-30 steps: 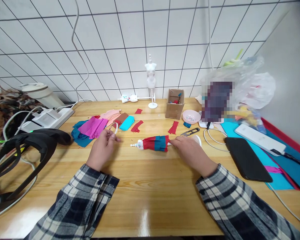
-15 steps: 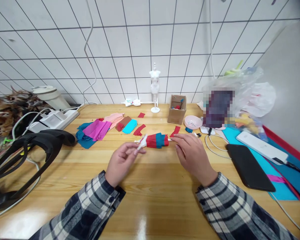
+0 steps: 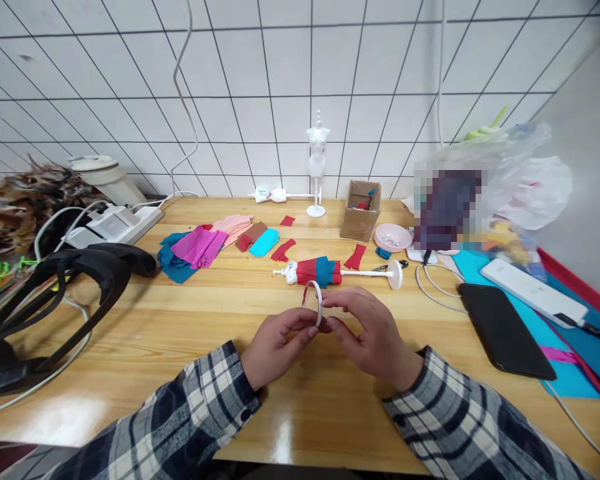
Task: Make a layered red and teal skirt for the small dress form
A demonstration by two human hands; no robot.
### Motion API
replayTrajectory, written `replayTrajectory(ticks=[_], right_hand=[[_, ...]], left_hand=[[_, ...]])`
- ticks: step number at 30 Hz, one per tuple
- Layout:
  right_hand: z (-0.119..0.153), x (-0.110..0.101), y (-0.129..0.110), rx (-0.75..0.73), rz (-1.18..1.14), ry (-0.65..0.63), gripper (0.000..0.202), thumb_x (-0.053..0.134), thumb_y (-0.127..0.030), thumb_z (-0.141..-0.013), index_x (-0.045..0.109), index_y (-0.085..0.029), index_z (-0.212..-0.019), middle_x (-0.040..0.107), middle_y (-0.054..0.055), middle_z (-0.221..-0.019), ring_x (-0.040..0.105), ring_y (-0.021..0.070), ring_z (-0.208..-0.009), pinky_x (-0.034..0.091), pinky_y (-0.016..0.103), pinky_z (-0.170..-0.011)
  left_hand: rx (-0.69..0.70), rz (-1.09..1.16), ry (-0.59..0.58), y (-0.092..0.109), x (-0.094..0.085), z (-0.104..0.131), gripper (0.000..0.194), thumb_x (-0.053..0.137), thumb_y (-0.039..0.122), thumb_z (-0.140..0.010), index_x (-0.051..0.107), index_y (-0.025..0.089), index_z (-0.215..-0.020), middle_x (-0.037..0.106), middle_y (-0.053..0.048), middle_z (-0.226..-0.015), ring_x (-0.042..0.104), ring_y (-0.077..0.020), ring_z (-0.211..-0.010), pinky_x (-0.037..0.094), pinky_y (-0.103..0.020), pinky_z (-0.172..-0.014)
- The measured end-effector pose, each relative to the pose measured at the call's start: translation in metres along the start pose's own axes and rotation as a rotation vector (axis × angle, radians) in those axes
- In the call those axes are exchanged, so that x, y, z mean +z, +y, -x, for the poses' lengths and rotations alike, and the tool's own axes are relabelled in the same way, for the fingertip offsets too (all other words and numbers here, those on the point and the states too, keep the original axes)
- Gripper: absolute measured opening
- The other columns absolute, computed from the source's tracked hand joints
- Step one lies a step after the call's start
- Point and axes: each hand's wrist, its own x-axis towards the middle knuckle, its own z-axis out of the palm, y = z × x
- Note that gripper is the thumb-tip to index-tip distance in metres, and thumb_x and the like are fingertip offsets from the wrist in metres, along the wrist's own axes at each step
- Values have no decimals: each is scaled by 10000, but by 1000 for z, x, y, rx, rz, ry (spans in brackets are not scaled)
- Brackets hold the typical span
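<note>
Head view: your left hand (image 3: 280, 343) pinches the lower rim of a thin white ring (image 3: 320, 303), perhaps a nearly spent tape roll, raised above the near part of the wooden table (image 3: 180, 320). Your right hand (image 3: 373, 330) is partly curled, its fingertips at the ring's right side; whether they grip or merely touch cannot be told. Within the last second, your right hand has left the pole of the dressed mannequin (image 3: 307, 271), and your left has carried the ring in from the left. The work thus appears to have shifted from steadying the mannequin to handling the ring. Note the orientation: the ring stands on edge, its hole facing largely sideways, its central axis running roughly left to right. Just beyond your hands, the mannequin lies untouched on the table, long axis left to right, neck (image 3: 279, 272) pointing left, round base (image 3: 395, 275) at the right
</note>
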Motion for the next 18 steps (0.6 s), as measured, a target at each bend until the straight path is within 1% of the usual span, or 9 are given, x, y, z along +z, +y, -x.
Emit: replayTrajectory(ticks=[3,6,9,11,13,15,18], right_hand=[[0,4,-1,38,-4,-46,272,595,-165,-871,583,-234,-1134,702,61,-1097,633,205,-1007,532,371,-871],[2,9,-1,63,0,-56,229,591,-176,-884,581,-236,-1105,706,63,-1094,640,208,-1013,532,381,-882],[3,11,1,110,-6,-58,239,594,-202,-887,559,-237,-1121,698,63,-1086,650,192,-925,542,363,-811],[3,12,2,158,-23,-68,308,611,-209,-874,532,-240,-1170,691,51,-1065,642,173,-858,541,341,-762],[3,11,2,187,-34,-81,354,626,-209,-864,517,-244,-1200,685,36,-1041,634,161,-831,537,330,-748],[3,11,3,178,-23,-91,348,628,-216,-867,521,-245,-1196,683,33,-1027,633,160,-828,536,331,-755],[4,11,4,144,5,-84,318,625,-230,-879,529,-234,-1182,687,37,-1001,638,164,-828,536,333,-760]], left_hand=[[-10,-58,23,-1,2,1,126,557,285,-913,629,187,-949,748,-54,-909,711,-166,-854,568,-270,-793],[-9,-119,33,-2,2,1,112,561,287,-906,630,204,-938,749,-40,-894,710,-169,-831,568,-271,-774],[19,-185,28,-3,0,1,132,551,256,-910,648,215,-988,754,-37,-928,712,-167,-858,563,-267,-798],[36,-218,-2,-4,-2,1,189,536,238,-918,655,227,-1065,754,-43,-1003,714,-170,-912,558,-268,-826],[52,-255,-30,-5,-4,0,247,525,231,-927,651,242,-1139,747,-48,-1079,711,-177,-957,554,-275,-846],[75,-308,-38,-8,-6,0,275,524,230,-930,651,253,-1172,743,-50,-1100,709,-182,-967,551,-280,-849],[115,-378,-33,-10,-9,0,278,523,218,-930,658,259,-1170,747,-48,-1074,705,-181,-956,543,-281,-854]])
